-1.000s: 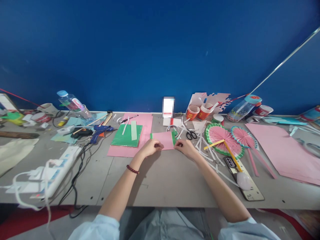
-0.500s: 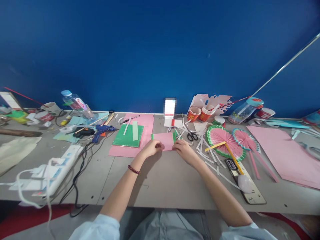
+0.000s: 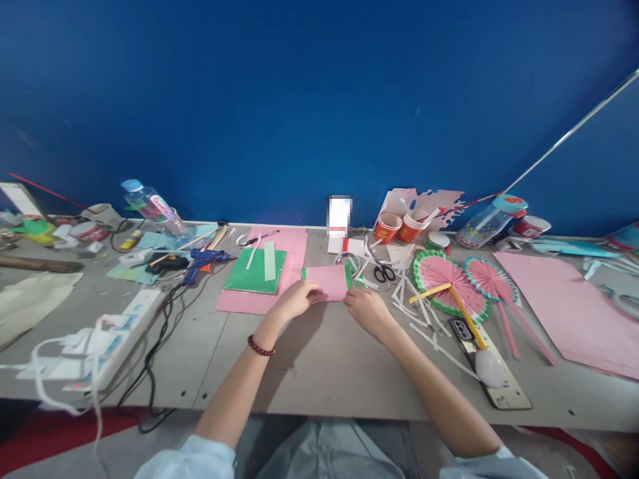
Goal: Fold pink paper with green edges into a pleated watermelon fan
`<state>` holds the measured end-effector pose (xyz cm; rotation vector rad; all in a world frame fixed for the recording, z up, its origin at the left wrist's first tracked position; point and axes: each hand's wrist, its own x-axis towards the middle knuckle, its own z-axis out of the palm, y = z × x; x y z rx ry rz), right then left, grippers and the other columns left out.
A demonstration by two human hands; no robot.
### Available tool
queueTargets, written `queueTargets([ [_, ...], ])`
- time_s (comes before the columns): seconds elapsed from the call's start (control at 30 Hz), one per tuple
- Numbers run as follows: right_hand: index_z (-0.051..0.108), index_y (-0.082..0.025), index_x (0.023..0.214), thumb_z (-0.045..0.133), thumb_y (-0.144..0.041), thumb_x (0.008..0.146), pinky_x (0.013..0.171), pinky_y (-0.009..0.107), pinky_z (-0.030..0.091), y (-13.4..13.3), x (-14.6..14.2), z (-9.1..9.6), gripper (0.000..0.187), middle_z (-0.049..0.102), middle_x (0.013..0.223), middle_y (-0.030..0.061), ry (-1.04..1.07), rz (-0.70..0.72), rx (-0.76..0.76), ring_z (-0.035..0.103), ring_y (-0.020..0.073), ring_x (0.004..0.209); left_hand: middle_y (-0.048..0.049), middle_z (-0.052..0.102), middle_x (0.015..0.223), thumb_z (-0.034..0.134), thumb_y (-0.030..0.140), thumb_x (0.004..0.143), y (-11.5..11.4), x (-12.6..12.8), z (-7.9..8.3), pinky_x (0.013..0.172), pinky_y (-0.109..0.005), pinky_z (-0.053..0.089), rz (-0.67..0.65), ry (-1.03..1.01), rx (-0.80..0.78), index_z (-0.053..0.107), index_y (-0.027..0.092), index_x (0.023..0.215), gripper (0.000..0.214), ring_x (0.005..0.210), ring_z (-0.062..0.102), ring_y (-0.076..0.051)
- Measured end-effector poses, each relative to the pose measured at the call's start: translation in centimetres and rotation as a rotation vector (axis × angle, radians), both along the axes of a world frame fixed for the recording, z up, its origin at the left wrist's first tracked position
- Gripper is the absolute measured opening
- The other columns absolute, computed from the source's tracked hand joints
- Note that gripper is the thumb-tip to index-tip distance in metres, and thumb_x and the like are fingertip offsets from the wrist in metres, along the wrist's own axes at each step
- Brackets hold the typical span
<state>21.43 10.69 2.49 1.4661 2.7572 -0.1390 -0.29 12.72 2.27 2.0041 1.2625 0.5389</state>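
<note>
A small pink sheet of paper (image 3: pixel 329 281) with green strips on its left and right edges lies on the grey table in front of me. My left hand (image 3: pixel 300 297) has its fingers curled on the sheet's near left corner. At the near right corner, my right hand (image 3: pixel 365 305) pinches the paper's edge. Left of the sheet, a green stack of paper (image 3: pixel 249 276) with a pale green strip (image 3: pixel 269 261) on it rests on a larger pink sheet (image 3: pixel 297 241). Black-handled scissors (image 3: pixel 384 272) lie beyond my right hand, among white paper strips (image 3: pixel 417 299).
Pink-and-green pleated paper fans (image 3: pixel 444 279) and a phone (image 3: pixel 506 386) lie to the right. Red paper cups (image 3: pixel 388 228) stand at the back. On the left are a blue glue gun (image 3: pixel 202 261), a tilted plastic bottle (image 3: pixel 157 207) and a white power strip (image 3: pixel 130 339) with cables.
My left hand and wrist have shifted slightly left along the near edge. My right-hand fingers have curled a little more at the corner. The sheet stays in place.
</note>
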Motion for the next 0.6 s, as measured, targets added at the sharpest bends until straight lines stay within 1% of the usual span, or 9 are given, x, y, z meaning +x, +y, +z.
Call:
queueTargets([
  [0.07, 0.067, -0.017, 0.083, 0.048, -0.010, 0.083, 0.074, 0.028, 0.038, 0.0, 0.0, 0.1, 0.020, 0.066, 0.091, 0.0086, -0.008, 0.004, -0.005, 0.058, 0.0200, 0.086, -0.0064, 0.071, 0.097, 0.056, 0.025, 0.081, -0.3, -0.8, 0.9, 0.071, -0.027, 0.046, 0.042, 0.069, -0.003, 0.072, 0.021, 0.089, 0.018, 0.082, 0.064, -0.020],
  [0.13, 0.067, -0.017, 0.083, 0.048, -0.011, 0.083, 0.074, 0.028, 0.039, 0.0, 0.0, 0.2, 0.020, 0.066, 0.092, 0.0084, -0.008, 0.003, -0.007, 0.058, 0.0202, 0.087, -0.0056, 0.072, 0.094, 0.056, 0.020, 0.078, -0.3, -1.6, 1.7, 0.068, -0.026, 0.044, 0.041, 0.133, -0.031, 0.073, 0.021, 0.086, 0.018, 0.080, 0.064, -0.020],
  [0.2, 0.067, -0.017, 0.084, 0.048, -0.011, 0.083, 0.074, 0.028, 0.039, 0.0, 0.0, 0.2, 0.021, 0.066, 0.092, 0.0085, -0.003, -0.002, -0.012, 0.058, 0.0202, 0.087, -0.0050, 0.072, 0.088, 0.057, 0.022, 0.077, -0.1, -2.1, 2.2, 0.065, -0.025, 0.043, 0.011, 0.154, -0.059, 0.074, 0.021, 0.082, 0.018, 0.077, 0.064, -0.019],
  [0.27, 0.067, -0.018, 0.084, 0.048, -0.010, 0.083, 0.074, 0.028, 0.039, 0.0, 0.0, 0.3, 0.021, 0.066, 0.092, 0.0088, -0.001, -0.007, -0.017, 0.058, 0.0200, 0.087, -0.0049, 0.072, 0.083, 0.057, 0.029, 0.078, 0.1, -2.2, 2.5, 0.062, -0.024, 0.042, -0.017, 0.157, -0.076, 0.074, 0.021, 0.081, 0.019, 0.074, 0.063, -0.019],
  [0.33, 0.067, -0.017, 0.084, 0.048, -0.011, 0.083, 0.074, 0.028, 0.039, 0.0, 0.0, 0.4, 0.021, 0.066, 0.092, 0.0090, -0.004, -0.009, -0.018, 0.058, 0.0202, 0.087, -0.0052, 0.072, 0.082, 0.060, 0.034, 0.076, 0.2, -2.0, 2.4, 0.060, -0.024, 0.042, -0.028, 0.162, -0.073, 0.074, 0.020, 0.080, 0.020, 0.072, 0.063, -0.019],
  [0.37, 0.067, -0.017, 0.084, 0.048, -0.011, 0.083, 0.074, 0.028, 0.039, 0.0, 0.0, 0.4, 0.020, 0.066, 0.093, 0.0090, -0.005, -0.009, -0.018, 0.058, 0.0204, 0.087, -0.0054, 0.072, 0.082, 0.062, 0.033, 0.074, 0.2, -1.9, 2.3, 0.060, -0.024, 0.041, -0.026, 0.168, -0.067, 0.074, 0.020, 0.079, 0.018, 0.073, 0.063, -0.019],
  [0.47, 0.068, -0.017, 0.083, 0.048, -0.011, 0.083, 0.075, 0.028, 0.039, 0.0, 0.0, 0.5, 0.020, 0.066, 0.093, 0.0087, -0.006, -0.008, -0.016, 0.058, 0.0207, 0.089, -0.0053, 0.072, 0.082, 0.062, 0.019, 0.070, 0.4, -1.5, 1.8, 0.062, -0.025, 0.042, -0.019, 0.179, -0.074, 0.073, 0.021, 0.074, 0.011, 0.074, 0.064, -0.020],
  [0.53, 0.067, -0.018, 0.083, 0.048, -0.010, 0.083, 0.076, 0.028, 0.040, -0.1, 0.0, 0.4, 0.021, 0.066, 0.093, 0.0084, -0.007, -0.008, -0.015, 0.058, 0.0205, 0.089, -0.0052, 0.072, 0.080, 0.059, 0.012, 0.070, 0.6, -1.4, 1.5, 0.063, -0.026, 0.042, -0.005, 0.192, -0.091, 0.072, 0.020, 0.072, 0.016, 0.073, 0.064, -0.020],
  [0.6, 0.067, -0.017, 0.083, 0.047, -0.010, 0.083, 0.076, 0.028, 0.040, -0.1, 0.0, 0.3, 0.022, 0.066, 0.092, 0.0085, -0.009, -0.012, -0.013, 0.058, 0.0204, 0.088, -0.0052, 0.072, 0.079, 0.059, 0.010, 0.069, 0.8, -1.4, 1.3, 0.064, -0.027, 0.042, 0.003, 0.222, -0.095, 0.072, 0.020, 0.071, 0.017, 0.072, 0.064, -0.020],
])
